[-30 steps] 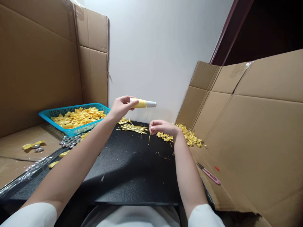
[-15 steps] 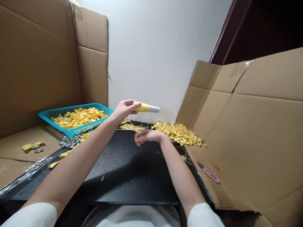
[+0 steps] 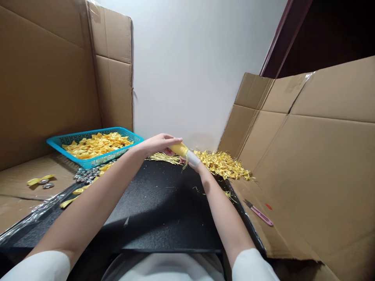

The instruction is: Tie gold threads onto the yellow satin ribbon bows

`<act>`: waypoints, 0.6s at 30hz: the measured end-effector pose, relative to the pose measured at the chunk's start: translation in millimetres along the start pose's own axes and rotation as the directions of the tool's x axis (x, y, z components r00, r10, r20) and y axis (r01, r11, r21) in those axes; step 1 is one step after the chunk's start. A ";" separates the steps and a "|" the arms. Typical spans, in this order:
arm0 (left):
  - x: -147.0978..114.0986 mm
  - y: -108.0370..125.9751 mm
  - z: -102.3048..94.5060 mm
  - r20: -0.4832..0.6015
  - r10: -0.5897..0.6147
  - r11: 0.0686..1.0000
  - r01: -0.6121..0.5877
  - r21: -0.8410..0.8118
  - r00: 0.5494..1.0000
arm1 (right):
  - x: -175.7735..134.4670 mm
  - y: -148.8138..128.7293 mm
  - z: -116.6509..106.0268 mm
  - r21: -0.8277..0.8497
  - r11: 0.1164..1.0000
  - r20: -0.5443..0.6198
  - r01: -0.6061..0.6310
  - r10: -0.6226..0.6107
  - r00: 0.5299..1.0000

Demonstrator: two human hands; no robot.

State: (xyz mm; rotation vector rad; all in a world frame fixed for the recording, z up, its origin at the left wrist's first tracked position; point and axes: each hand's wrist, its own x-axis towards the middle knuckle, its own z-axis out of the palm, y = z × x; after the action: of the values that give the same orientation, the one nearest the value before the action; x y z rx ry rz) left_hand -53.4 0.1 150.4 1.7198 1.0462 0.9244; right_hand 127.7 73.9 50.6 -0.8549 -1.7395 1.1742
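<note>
1. Head view: the left hand [image 3: 162,143] is to the right of the blue basket [image 3: 91,162]. Its grip is closed, thumb and fingers, on the yellow part of a cone spool [image 3: 179,149].
2. This spool is tilted, well to the right of the blue basket; its white end is lower and farther from the basket.
3. Yellow thread [image 3: 184,163] hangs from the spool.
4. The right hand [image 3: 196,168] is farther right of the blue basket, partly hidden behind the spool. I cannot tell how wide its grip is, nor what it holds.
5. Right of the blue basket, on the black counter [image 3: 170,207], lie thin yellow strips [image 3: 164,158]; farther right is a pile of yellow bows [image 3: 225,164].
6. Just in front of the blue basket are silver pieces [image 3: 84,175].
7. Far to the right of the blue basket, and nearer the person, lie pink-handled snips [image 3: 260,215].
</note>
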 end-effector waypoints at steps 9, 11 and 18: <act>7.3 -15.2 17.5 0.048 -0.090 0.992 0.085 0.097 0.995 | -8.1 -37.1 -28.7 -0.160 0.958 -0.186 0.238 -0.266 0.946; 10.8 -17.1 14.7 -0.043 -0.069 0.992 0.073 0.101 0.997 | -14.8 -52.6 -33.3 -0.257 0.933 -0.214 0.252 -0.309 0.926; 17.2 -19.9 7.3 -0.397 0.156 0.983 -0.104 0.150 0.905 | -38.3 -95.4 -18.3 -0.378 0.892 -0.074 0.247 -0.295 0.953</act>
State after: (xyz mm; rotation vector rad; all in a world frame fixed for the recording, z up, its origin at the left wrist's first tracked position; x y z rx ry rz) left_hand -45.6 18.6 131.9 1.7571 1.2919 1.3719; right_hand 152.6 15.9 133.8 -0.8467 -1.9257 0.6040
